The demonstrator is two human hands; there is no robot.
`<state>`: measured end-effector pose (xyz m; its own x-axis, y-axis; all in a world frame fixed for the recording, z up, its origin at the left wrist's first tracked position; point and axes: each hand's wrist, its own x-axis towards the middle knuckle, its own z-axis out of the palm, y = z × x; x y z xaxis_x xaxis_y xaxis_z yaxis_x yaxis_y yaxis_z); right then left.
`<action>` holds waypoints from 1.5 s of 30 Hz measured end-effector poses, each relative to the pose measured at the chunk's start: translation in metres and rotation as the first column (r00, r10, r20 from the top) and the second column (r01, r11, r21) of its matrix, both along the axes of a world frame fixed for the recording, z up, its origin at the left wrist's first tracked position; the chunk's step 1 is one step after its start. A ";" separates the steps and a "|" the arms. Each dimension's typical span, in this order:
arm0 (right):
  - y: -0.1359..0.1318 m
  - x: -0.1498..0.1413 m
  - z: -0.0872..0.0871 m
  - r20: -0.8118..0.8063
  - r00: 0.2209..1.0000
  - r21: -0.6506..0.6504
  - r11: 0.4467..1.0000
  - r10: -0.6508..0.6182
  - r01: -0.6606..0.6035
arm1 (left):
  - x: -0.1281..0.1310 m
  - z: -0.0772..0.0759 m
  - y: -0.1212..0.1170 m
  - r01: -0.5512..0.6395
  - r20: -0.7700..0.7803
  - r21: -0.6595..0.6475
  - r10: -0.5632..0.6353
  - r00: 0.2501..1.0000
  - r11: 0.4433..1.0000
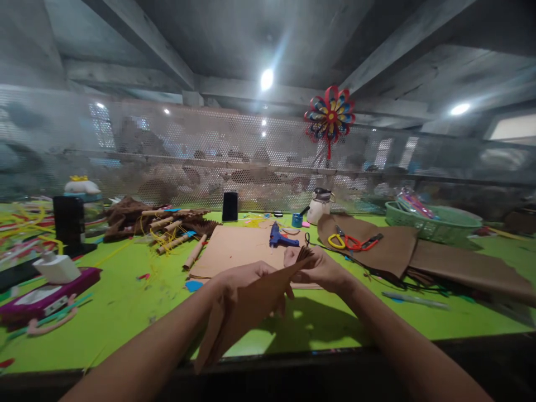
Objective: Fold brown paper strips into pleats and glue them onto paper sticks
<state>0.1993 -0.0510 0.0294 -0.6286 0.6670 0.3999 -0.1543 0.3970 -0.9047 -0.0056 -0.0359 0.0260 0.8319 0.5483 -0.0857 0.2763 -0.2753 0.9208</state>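
Observation:
A sheet of brown paper (251, 307) hangs between my hands over the front of the green table, its upper right end gathered into narrow pleats. My right hand (320, 271) is closed on the pleated end. Along the sheet's upper edge, my left hand (249, 276) grips it, its fingers partly hidden behind the paper. Just beyond my hands a blue glue gun (282, 237) lies on a flat tan board (230, 245). To the right, scissors with red and yellow handles (354, 241) rest on more brown paper (377, 262).
Brown paper rolls (170, 234) and crumpled paper (129, 215) lie at the left, near a purple power strip (50, 293) and a dark phone (69, 220). A green basket (435, 223) stands at the back right. Behind the table runs a perforated screen (251, 151) with a red pinwheel ornament (330, 117).

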 end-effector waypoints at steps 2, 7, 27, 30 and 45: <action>0.001 0.000 0.000 0.022 1.000 0.036 0.999 -0.002 0.001 | -0.005 0.003 0.004 0.033 0.015 0.008 -0.033 0.999 0.999; 0.007 -0.002 -0.002 0.305 0.944 0.232 0.971 -0.124 0.053 | -0.017 0.014 0.016 -0.319 0.267 0.071 0.290 0.919 0.945; 0.052 -0.014 -0.050 0.442 0.722 0.606 0.771 -0.532 0.197 | -0.018 -0.023 0.031 -0.311 -0.113 0.459 0.402 0.909 0.832; 0.058 -0.011 -0.055 0.433 0.706 0.636 0.745 -0.560 0.200 | -0.022 -0.030 0.039 -0.367 -0.100 0.472 0.462 0.881 0.802; 0.052 -0.020 -0.059 0.375 0.676 0.817 0.571 -0.634 0.082 | -0.007 -0.038 0.047 -0.185 -0.121 0.784 0.439 0.890 0.592</action>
